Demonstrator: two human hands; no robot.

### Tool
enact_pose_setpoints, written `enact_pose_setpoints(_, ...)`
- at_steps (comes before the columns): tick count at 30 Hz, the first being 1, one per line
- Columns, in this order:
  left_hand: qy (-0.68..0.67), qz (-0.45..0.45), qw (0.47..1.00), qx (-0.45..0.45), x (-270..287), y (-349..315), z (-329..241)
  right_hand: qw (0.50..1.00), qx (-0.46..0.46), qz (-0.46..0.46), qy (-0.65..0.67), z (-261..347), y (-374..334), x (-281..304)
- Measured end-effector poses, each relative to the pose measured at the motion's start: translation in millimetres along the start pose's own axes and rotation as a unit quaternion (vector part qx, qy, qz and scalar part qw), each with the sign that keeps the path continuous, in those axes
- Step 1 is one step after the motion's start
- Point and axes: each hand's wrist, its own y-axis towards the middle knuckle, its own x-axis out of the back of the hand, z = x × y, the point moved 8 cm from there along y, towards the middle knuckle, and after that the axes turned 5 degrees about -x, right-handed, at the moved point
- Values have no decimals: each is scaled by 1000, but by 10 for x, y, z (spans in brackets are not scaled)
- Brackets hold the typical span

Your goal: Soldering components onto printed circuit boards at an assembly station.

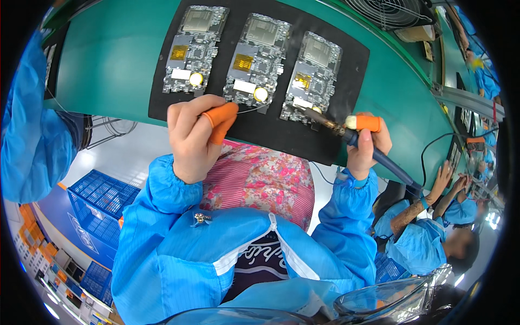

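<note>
Blue sleeves (179, 238) nearest; left hand (192, 138) pinching solder wire (250, 109), right hand (368, 143) gripping soldering iron (346, 134) at right board (312, 76) near mat (260, 130) front edge: best keeping tip steady on joint, feeding wire sparingly, avoiding neighbouring parts.

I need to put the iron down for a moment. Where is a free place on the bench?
The green bench surface left of the black mat is bare. The mat strip below the three circuit boards is crowded by the left hand and right hand with the soldering iron.

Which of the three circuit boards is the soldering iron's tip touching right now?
The rightmost board. The iron in the right hand meets its lower edge; the other two are untouched by it.
</note>
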Motion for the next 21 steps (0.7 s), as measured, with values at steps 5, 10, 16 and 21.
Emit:
enact_pose_setpoints(5, -216, -105, 962, 129, -197, 31, -31, 994, -15, -58, 87, -153, -1, 295)
enact_pose_setpoints(10, -178, -34, 983, -31, -394, 76, -296, 997, -14, -19, 72, -155, -67, 328)
enact_pose_setpoints(16, -179, -37, 982, -39, -448, 54, -378, 1000, 10, -5, 29, -120, -69, 322)
enact_pose_setpoints(21, -170, -44, 983, -49, -498, 49, -390, 1000, 24, 14, 2, -102, -80, 332)
